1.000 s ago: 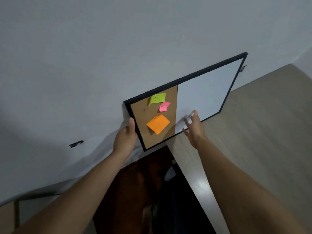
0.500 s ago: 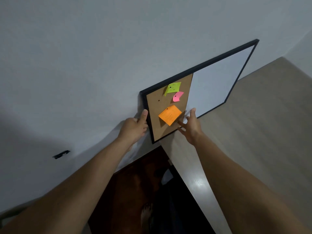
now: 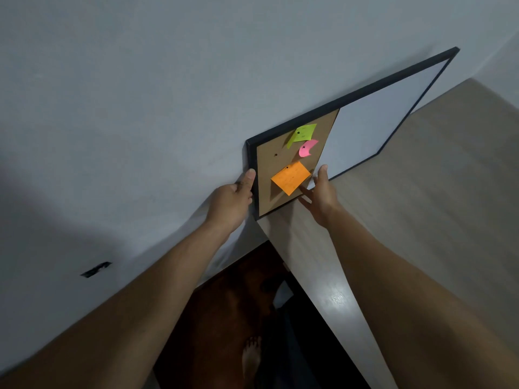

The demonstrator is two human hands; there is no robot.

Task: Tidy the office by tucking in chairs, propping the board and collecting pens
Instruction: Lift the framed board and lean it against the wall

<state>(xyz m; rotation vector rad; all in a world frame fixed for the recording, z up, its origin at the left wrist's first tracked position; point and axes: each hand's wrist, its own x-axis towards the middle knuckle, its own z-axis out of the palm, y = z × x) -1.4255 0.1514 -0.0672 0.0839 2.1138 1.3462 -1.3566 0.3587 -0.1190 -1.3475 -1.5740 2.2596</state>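
Observation:
A black-framed board [image 3: 373, 119], half cork and half whiteboard, leans against the white wall with its lower edge on a light wooden desk [image 3: 421, 220]. Green, pink and orange sticky notes are pinned to the cork half. My left hand [image 3: 233, 200] grips the board's left frame edge, thumb on the front. My right hand [image 3: 320, 195] rests at the board's lower edge with fingers spread, beside the orange note [image 3: 290, 177].
The white wall [image 3: 140, 108] fills the left and top, with a small dark mark [image 3: 97, 269] on it. Dark reddish floor [image 3: 219, 318] and my bare foot [image 3: 251, 357] show below, between the wall and the desk's edge.
The board has settled more upright against the wall on the desk. My left hand stays on the frame edge and my right hand stays at the lower edge.

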